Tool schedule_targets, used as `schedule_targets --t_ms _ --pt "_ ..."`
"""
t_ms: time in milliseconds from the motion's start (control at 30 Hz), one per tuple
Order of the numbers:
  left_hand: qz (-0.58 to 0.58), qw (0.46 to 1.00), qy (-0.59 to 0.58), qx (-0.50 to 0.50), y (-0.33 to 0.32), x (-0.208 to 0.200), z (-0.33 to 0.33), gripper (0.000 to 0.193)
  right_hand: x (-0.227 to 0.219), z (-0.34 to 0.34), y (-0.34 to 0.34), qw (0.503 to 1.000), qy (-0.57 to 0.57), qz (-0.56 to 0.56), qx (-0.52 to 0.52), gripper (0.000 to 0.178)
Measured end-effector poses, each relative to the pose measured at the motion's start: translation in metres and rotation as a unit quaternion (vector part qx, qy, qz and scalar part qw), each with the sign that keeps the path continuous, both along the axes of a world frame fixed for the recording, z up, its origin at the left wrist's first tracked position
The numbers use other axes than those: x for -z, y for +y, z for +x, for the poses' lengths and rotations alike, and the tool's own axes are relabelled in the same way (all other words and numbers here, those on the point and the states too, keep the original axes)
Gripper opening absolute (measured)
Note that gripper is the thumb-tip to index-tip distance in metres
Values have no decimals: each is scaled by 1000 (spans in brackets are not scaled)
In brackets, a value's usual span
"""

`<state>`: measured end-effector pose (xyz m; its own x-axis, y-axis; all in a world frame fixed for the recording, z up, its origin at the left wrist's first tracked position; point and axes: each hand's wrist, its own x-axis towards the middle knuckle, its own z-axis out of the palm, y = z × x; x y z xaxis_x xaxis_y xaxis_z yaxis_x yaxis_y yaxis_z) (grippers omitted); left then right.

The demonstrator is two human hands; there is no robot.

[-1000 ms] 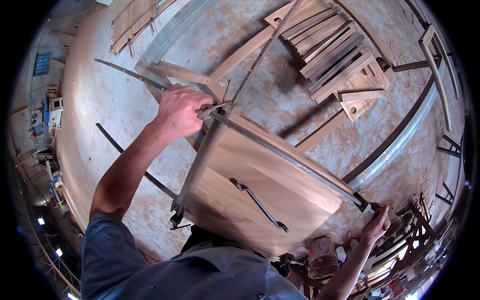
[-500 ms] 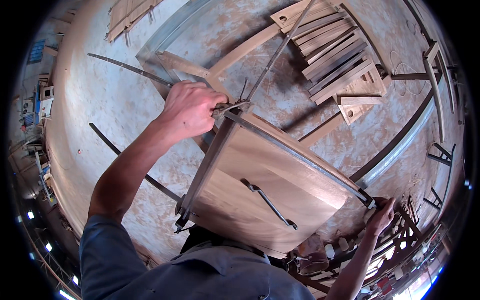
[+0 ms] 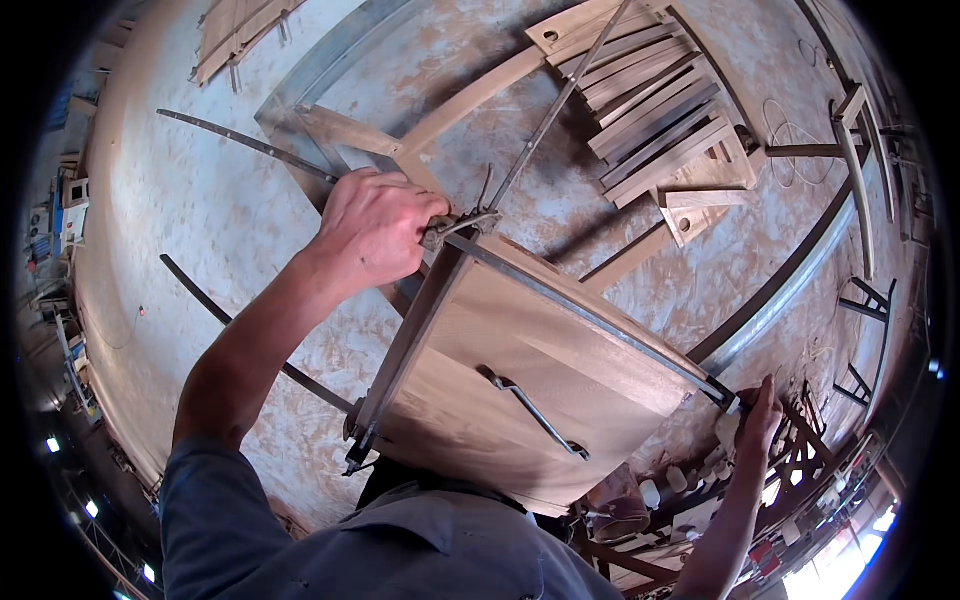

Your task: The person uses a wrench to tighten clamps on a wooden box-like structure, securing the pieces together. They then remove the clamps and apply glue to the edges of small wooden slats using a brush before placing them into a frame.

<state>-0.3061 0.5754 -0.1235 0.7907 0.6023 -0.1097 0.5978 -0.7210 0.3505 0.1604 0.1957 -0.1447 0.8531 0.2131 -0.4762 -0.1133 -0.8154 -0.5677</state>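
Note:
A pale wooden panel point(image 3: 560, 370) lies in front of my body, with a darker wooden rail point(image 3: 415, 335) along its left edge. A metal bar clamp point(image 3: 590, 305) runs across its far edge. My left hand point(image 3: 375, 225) is closed around the clamp's jaw point(image 3: 465, 225) at the panel's far left corner. At the clamp's other end, my right hand point(image 3: 760, 418) has its fingers on the screw end point(image 3: 730, 398), one finger pointing up. A dark cranked metal handle point(image 3: 535, 412) rests on the panel. Another clamp end point(image 3: 360, 450) sits at the near left corner.
Beyond the panel stands a wooden frame point(image 3: 475, 95) with several stacked wood strips point(image 3: 660, 110) on it. Long metal bars point(image 3: 245, 135) stick out to the left. At lower right are a bucket point(image 3: 622, 515) and a heap of scraps. Metal frames point(image 3: 868, 315) stand at the far right.
My right hand has turned at the screw end, and a finger now points upward. My left hand keeps its grip on the jaw. The whole view has shifted slightly.

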Motion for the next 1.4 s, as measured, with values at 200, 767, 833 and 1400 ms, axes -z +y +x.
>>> schedule_targets --t_ms 200,767,833,1400 --pt "5 1000 -4 4 0 0 -3 25 -6 8 18 996 79 -53 -1 47" --pt "37 999 -29 -22 -12 -13 4 25 -11 -5 43 992 124 14 25 41" --pt "51 998 -29 -18 -12 -9 6 28 -18 -3 41 992 127 -3 23 42" --pt "25 996 38 -72 -16 -14 1 34 -23 -27 4 999 8 21 -29 43"
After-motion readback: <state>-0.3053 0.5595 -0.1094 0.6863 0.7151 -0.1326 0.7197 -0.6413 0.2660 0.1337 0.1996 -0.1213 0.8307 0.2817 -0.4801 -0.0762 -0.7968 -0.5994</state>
